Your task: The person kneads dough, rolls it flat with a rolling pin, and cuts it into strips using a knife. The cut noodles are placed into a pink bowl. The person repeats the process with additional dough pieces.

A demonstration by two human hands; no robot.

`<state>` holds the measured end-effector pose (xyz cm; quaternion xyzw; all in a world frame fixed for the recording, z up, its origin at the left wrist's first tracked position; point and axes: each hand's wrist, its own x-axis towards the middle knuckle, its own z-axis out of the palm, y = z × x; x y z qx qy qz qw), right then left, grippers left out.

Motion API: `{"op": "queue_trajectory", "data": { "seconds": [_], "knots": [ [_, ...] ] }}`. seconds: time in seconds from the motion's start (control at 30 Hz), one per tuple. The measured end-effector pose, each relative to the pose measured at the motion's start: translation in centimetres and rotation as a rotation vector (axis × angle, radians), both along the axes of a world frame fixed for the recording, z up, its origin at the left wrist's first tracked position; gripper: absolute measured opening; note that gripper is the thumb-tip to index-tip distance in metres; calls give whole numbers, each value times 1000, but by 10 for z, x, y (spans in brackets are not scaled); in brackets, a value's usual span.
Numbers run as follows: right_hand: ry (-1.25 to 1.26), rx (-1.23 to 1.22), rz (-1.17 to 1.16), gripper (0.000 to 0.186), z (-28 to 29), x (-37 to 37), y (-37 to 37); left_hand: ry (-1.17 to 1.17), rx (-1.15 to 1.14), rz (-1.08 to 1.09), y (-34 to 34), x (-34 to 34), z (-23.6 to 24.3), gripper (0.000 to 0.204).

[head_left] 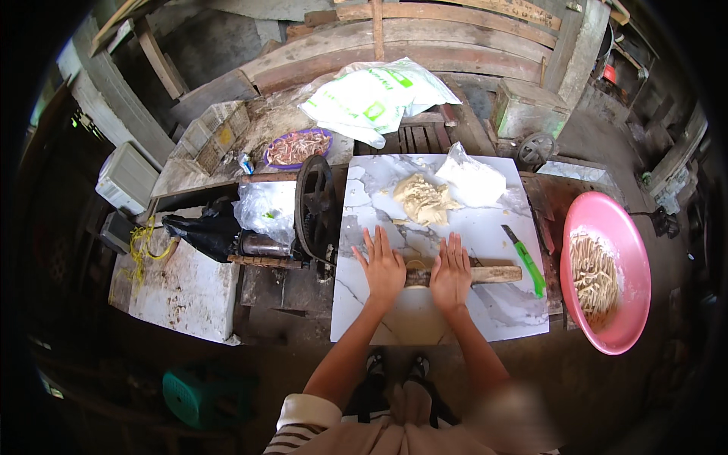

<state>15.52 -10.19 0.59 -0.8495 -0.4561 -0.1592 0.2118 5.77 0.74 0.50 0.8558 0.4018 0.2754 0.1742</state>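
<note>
Both my hands lie flat, fingers stretched out, on a wooden rolling pin (498,274) set crosswise on a marble-patterned board (497,315). My left hand (384,269) covers the pin's left end; my right hand (450,277) rests near its middle, and the bare right end sticks out beyond it. A flattened sheet of dough (403,322) lies under the pin and between my forearms, reaching the board's near edge. Past my fingers sits a rough lump of dough (423,200), with a clear bag of white powder (473,177) beside it. A green utility knife (529,268) lies right of the pin.
To the right stands a pink basin (641,262) holding many thin dough strips. Left of the board are a black flywheel (309,216) and a clear plastic bag (262,208). Farther back are a purple-rimmed tray (329,138) and a white-and-green sack (379,95).
</note>
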Motion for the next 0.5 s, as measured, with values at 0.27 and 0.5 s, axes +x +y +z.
{"op": "queue_trajectory", "data": {
  "seconds": [0.27, 0.5],
  "knots": [
    [-87, -10, -64, 48, 11, 9, 20, -42, -47, 11, 18, 13, -10, 52],
    [34, -5, 31, 49, 2, -31, -35, -69, -219, -25, -39, -37, -21, 52]
  ]
}}
